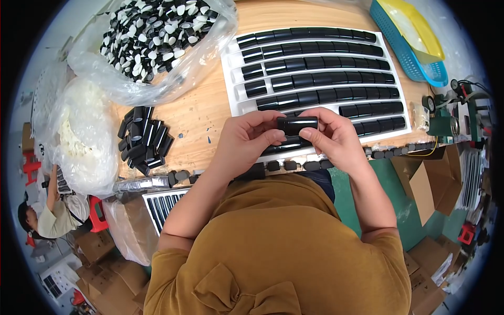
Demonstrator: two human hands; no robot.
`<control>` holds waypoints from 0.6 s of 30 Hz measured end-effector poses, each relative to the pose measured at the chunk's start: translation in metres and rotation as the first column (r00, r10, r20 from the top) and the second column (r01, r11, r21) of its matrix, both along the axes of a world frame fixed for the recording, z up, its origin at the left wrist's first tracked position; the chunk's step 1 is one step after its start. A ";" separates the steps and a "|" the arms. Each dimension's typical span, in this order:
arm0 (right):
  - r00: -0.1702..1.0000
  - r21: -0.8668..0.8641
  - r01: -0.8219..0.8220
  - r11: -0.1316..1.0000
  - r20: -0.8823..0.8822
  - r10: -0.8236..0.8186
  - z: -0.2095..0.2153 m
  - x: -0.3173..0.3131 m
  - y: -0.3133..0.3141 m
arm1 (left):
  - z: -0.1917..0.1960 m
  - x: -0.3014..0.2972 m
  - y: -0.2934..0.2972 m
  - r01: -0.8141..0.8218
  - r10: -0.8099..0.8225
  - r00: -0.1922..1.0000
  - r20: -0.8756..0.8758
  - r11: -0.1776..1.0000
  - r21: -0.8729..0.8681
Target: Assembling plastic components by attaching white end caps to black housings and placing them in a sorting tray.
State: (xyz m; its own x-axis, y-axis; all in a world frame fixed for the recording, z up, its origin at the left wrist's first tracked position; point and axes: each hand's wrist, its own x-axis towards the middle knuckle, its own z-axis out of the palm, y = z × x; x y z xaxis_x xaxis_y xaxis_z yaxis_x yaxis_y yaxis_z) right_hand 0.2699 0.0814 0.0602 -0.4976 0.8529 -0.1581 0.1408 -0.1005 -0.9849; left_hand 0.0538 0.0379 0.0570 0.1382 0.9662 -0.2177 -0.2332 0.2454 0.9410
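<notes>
At 2 o'clock from mid-view, the left hand (247, 137) pinches one end of a black tube (297, 124) and the right hand (336, 136) the other, over the tray (230, 68) (its part beneath them is hidden). The step looks like checking or aligning; laying it in would call for keeping it lengthwise along a row (326, 80).

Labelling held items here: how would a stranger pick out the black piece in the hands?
On the wooden table lies a white tray with rows of black pieces. Over its near side, the left hand and right hand hold one glossy black cylinder: unlike its neighbours, it is held, not lying in a row.
</notes>
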 end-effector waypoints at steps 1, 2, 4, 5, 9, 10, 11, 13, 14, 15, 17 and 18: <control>1.000 0.035 -0.001 0.999 0.014 0.000 -0.002 0.000 -0.001 | -0.002 -0.001 0.000 0.017 -0.017 1.000 -0.005 1.000 0.020; 1.000 0.070 -0.002 0.998 0.027 0.000 -0.003 0.000 -0.002 | -0.003 -0.001 -0.001 0.033 -0.033 0.999 -0.010 0.999 0.040; 1.000 0.053 0.008 0.999 0.002 -0.008 0.001 -0.003 -0.004 | -0.004 0.000 -0.002 0.029 -0.029 1.000 -0.007 0.999 0.036; 1.000 0.036 0.019 0.999 -0.024 -0.018 0.002 -0.004 -0.005 | -0.005 0.001 -0.002 0.025 -0.025 1.000 -0.004 0.999 0.032; 0.999 0.084 -0.046 0.995 0.031 0.044 0.000 -0.001 -0.003 | 0.003 0.001 -0.004 0.076 -0.067 0.991 -0.114 0.995 0.072; 0.999 0.044 -0.052 0.998 0.013 0.051 0.002 -0.001 -0.003 | 0.006 0.002 -0.005 0.070 -0.055 0.988 -0.143 0.992 0.101; 0.998 0.003 -0.058 0.998 -0.005 0.058 0.002 -0.001 -0.002 | 0.007 0.003 -0.006 0.065 -0.042 0.984 -0.172 0.989 0.130; 0.997 0.084 -0.081 0.993 0.007 0.081 -0.003 -0.003 -0.001 | 0.005 0.003 -0.006 0.079 -0.050 0.976 -0.214 0.988 0.130; 0.995 0.167 -0.103 0.981 0.025 0.100 -0.005 -0.004 0.000 | 0.004 0.003 -0.007 0.096 -0.060 0.966 -0.251 0.987 0.132; 0.994 0.166 -0.108 0.980 0.021 0.106 -0.006 -0.005 0.002 | 0.006 0.003 -0.008 0.090 -0.054 0.966 -0.255 0.987 0.130; 0.991 0.099 -0.131 0.986 0.003 0.131 -0.004 -0.006 0.006 | 0.012 0.001 -0.011 0.049 -0.002 0.962 -0.272 0.985 0.166; 0.989 0.037 -0.146 0.989 -0.003 0.146 0.001 -0.004 0.008 | 0.012 0.000 -0.009 0.036 0.012 0.960 -0.278 0.985 0.166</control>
